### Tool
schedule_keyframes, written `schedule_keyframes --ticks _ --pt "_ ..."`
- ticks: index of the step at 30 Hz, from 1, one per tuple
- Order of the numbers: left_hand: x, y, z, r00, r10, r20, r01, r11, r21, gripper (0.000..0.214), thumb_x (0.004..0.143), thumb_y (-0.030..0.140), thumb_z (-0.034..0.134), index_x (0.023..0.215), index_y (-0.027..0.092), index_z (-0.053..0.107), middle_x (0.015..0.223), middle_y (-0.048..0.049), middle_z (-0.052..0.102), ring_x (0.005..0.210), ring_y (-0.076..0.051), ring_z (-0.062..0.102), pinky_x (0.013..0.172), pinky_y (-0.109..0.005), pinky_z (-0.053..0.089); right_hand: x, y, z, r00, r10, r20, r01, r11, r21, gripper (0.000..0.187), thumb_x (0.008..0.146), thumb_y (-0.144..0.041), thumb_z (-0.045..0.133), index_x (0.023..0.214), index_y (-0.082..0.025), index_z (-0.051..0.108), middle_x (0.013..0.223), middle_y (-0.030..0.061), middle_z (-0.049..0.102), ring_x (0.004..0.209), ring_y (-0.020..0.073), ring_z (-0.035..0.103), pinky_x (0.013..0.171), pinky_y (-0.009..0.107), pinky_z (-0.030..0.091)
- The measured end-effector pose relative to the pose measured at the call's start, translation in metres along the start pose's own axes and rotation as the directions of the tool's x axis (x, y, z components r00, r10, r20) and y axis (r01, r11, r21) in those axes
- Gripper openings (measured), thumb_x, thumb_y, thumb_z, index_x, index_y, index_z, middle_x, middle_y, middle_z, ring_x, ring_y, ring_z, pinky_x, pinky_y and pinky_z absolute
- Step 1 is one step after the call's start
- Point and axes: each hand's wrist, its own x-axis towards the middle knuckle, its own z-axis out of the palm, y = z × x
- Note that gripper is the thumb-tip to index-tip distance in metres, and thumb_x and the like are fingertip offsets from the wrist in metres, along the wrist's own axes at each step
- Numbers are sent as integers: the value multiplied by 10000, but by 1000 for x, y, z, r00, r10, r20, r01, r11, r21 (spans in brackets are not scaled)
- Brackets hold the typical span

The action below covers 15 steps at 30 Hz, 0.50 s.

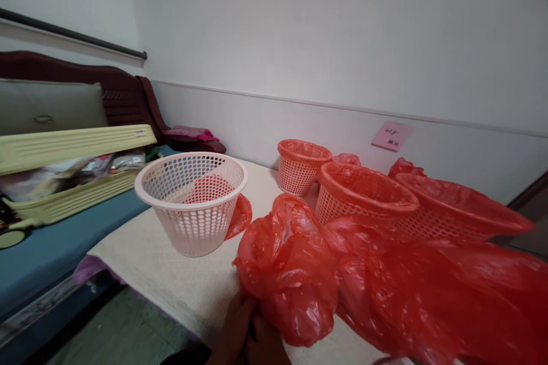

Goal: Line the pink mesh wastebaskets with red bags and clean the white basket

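Observation:
Low in the frame, my left hand (234, 324) and my right hand (264, 343) are close together, both closed at the lower left edge of a crumpled red plastic bag (295, 274). The fingertips are partly hidden by dark shading and the film. The bag bulges up above the hands, thin and shiny. To their upper left stands a pale pink perforated basket (192, 228), upright and unlined. Some red film (240, 218) lies on the table behind it and shows through its holes.
Red-lined baskets stand along the wall: a small one (297, 174), a middle one (338, 199) and one at right (432, 222). More red bags (449, 296) spread over the right front. A wooden bench with a yellow container (77, 197) is at left. A pink note (391, 135) is on the wall.

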Motion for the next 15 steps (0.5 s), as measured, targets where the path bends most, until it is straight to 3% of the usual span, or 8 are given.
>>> schedule_keyframes --ticks 3,6,15 --pt "5 -1 -4 998 70 4 -69 996 -59 236 765 385 651 842 163 670 817 -47 706 828 -234 628 767 -324 505 -2 -6 -2 999 -37 21 37 999 23 444 869 -267 601 1305 -222 531 1383 89 510 1275 293 468 1069 478 377" --pt "8 0 -8 993 108 -51 -110 993 -52 239 757 387 625 825 162 667 802 -52 702 782 -216 608 743 -321 499 -4 -9 -4 997 -60 40 58 997 43 368 899 -370 580 1226 -204 566 1297 76 550 1135 257 557 948 465 479" --pt "16 -12 -15 987 133 -87 -133 991 -2 230 734 381 639 801 162 655 804 -56 699 765 -209 590 735 -321 492 -6 -9 -10 989 -104 102 94 991 99 321 908 -360 572 1191 -209 574 1243 74 570 1072 223 583 890 413 511"
